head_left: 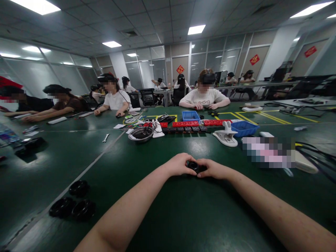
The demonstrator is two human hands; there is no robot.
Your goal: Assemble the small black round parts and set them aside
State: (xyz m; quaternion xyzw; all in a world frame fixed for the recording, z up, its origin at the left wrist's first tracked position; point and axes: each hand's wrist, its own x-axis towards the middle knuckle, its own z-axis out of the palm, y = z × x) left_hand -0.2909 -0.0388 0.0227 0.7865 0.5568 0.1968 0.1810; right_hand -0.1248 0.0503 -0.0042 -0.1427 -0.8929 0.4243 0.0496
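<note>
My left hand [180,163] and my right hand [211,168] meet over the green table in front of me. Between them is a small black ring-shaped part [193,166], its round opening facing up. Fingers of both hands curl round its sides, and some fingertips are hidden behind it. To the left, near my left forearm, a group of similar black ring-shaped parts [78,188] lies on the table, apart from my hands.
Beyond my hands stand a metal bowl [141,134], red strips [186,123], a white clip stand [226,134] and blue bins [244,128]. A wrench [106,138] lies left. Cables and a pale power bank [306,161] are at right. A co-worker [204,96] sits opposite.
</note>
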